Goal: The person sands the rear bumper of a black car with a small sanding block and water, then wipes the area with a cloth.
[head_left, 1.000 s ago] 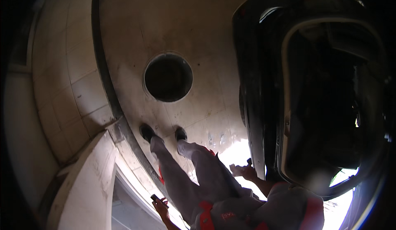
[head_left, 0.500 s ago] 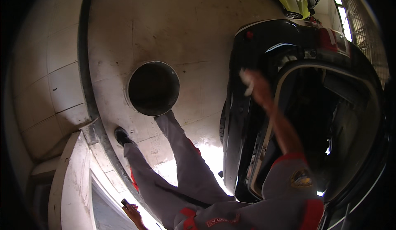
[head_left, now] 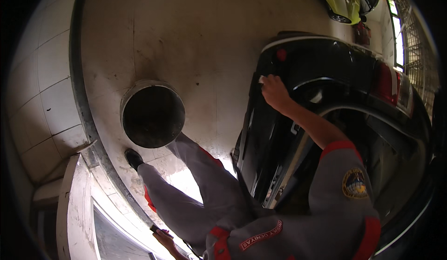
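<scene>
My right hand [head_left: 275, 93] is closed at the outer edge of the black car's rear bumper [head_left: 321, 57]. A scrap of white cloth or paper [head_left: 261, 79] sticks out past its fingers, against or very close to the dark paintwork. The right forearm reaches across the car's open rear, whose inside is dark. Low on the left, well away from the car, my left hand [head_left: 164, 239] is wrapped round a small dark oblong object [head_left: 156, 230]. What that object is does not show clearly.
A wide round drum [head_left: 131, 90] with a dark inside stands on the tiled floor by my feet. A red tail light [head_left: 387, 84] sits at the car's corner. Beyond is a yellow-green car [head_left: 342, 1]. A white-framed panel [head_left: 70, 204] stands at the lower left.
My right hand, blurred before with the white cloth or paper hanging from it, has moved left to the bumper's outer edge. The left hand keeps the dark object. The whole view has shifted.
</scene>
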`<state>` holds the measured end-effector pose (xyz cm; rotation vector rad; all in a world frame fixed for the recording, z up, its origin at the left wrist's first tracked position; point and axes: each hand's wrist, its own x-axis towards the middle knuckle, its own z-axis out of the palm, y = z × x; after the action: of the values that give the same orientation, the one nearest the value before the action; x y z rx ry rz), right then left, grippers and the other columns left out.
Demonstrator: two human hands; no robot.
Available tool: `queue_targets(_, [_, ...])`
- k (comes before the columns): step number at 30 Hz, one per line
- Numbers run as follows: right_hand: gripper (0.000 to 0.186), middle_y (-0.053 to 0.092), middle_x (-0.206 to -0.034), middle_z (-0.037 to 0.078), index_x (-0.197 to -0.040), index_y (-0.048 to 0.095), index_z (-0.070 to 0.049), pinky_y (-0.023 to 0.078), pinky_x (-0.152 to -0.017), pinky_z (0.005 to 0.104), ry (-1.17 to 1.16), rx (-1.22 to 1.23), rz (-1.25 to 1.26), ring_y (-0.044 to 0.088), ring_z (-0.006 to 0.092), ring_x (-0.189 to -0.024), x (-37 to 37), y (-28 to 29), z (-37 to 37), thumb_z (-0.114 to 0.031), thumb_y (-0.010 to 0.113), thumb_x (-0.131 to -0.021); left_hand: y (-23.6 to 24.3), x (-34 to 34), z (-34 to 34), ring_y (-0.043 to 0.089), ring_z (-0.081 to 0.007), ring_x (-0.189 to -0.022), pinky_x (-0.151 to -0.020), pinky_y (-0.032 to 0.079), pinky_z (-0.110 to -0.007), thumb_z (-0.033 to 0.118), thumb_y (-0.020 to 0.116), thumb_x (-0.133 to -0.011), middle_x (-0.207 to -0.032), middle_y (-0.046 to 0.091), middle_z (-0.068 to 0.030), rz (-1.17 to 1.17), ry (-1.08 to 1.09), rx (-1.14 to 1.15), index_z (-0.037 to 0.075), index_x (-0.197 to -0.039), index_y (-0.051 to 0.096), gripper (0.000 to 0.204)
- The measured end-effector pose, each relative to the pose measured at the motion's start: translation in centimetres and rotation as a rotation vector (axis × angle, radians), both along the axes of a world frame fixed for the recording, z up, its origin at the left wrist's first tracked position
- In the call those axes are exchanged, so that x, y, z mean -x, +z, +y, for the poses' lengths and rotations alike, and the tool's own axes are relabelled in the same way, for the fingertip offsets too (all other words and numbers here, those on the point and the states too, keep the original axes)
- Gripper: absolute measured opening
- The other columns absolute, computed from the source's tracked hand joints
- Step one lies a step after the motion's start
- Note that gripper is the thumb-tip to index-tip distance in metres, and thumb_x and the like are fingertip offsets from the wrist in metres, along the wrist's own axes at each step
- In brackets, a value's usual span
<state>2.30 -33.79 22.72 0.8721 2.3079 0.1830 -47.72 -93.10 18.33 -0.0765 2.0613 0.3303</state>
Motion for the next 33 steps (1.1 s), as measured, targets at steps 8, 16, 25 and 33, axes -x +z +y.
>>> queue_targets(8, [0.019, 0.058, -0.110, 0.012, -0.094, 0.066, -0.005, 0.044, -0.073, 0.0414, -0.141, -0.443, -0.193, 0.054, 0.0271, -0.081, 0.3, 7.9, 10.9, -0.013, 0.058, -0.079, -2.5, 7.5, 4.7, 0.056, -0.0192, -0.064, -0.063, 0.049, -0.035, 0.040, 0.038, -0.103, -0.076, 0.055, -0.0109, -0.015, -0.137, 0.055, 0.000, -0.099, 0.041, 0.041])
queue_targets(16, [0.023, 0.062, -0.103, 0.016, -0.093, 0.072, -0.007, 0.048, -0.081, 0.0498, -0.699, 0.633, -0.489, 0.061, 0.0325, -0.101, 9.1, 0.5, -15.2, -0.023, 0.056, -0.087, -6.3, 21.0, 13.0, 0.052, -0.0160, -0.060, -0.056, 0.047, -0.032, 0.041, 0.040, -0.102, -0.072, 0.053, -0.0070, 0.054, -0.327, -0.071, 0.001, -0.102, 0.043, 0.040])
queue_targets(25, [0.028, 0.056, -0.101, 0.009, -0.102, 0.065, -0.011, 0.045, -0.082, 0.0449, -0.696, -0.066, -0.086, 0.054, 0.0295, -0.099, 10.2, 6.6, -8.1, -0.009, 0.064, -0.075, -8.4, 23.8, 13.5, 0.047, -0.0130, -0.055, -0.052, 0.043, -0.029, 0.047, 0.042, -0.101, -0.066, 0.048, -0.0033, -0.037, -0.149, 0.053, 0.003, -0.106, 0.045, 0.044])
queue_targets(33, [0.044, 0.056, -0.118, 0.012, -0.118, 0.059, -0.008, 0.042, -0.093, 0.0444, -0.363, -0.517, 0.086, 0.052, 0.0328, -0.115, 5.8, 6.1, 9.3, -0.003, 0.063, -0.074, -7.1, 21.2, 13.7, 0.058, -0.0219, -0.073, -0.069, 0.051, -0.040, 0.055, 0.026, -0.100, -0.095, 0.058, -0.0144, -0.162, -0.422, 0.147, 0.001, -0.128, 0.044, 0.064])
